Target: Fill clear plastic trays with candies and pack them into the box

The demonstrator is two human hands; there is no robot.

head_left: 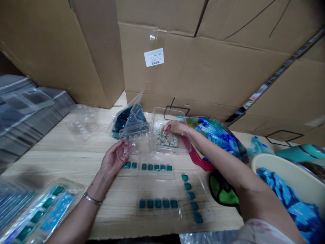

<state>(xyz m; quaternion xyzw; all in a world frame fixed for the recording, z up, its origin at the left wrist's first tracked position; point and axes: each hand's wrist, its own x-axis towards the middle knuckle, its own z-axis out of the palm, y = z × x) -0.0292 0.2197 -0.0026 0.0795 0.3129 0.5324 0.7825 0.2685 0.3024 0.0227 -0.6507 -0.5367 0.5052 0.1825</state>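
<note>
My left hand (114, 160) curls round the edge of a clear plastic blister tray (142, 133) that stands lifted over the wooden table (76, 159). My right hand (174, 128) reaches into a clear tub (157, 117) of small pink and teal pieces (166, 139), fingers pinched down among them. Rows of dark teal square tiles (154, 167) lie in clear trays in front of me, with another row (157, 203) nearer and a column (191, 200) to the right.
A clear bag of dark teal tiles (128, 119) lies behind the lifted tray. Cardboard boxes (215, 61) wall the back. A red bowl of blue packets (215, 135), a cream basin (281, 176), stacked clear trays (22, 112) and filled packs (43, 210) ring the work area.
</note>
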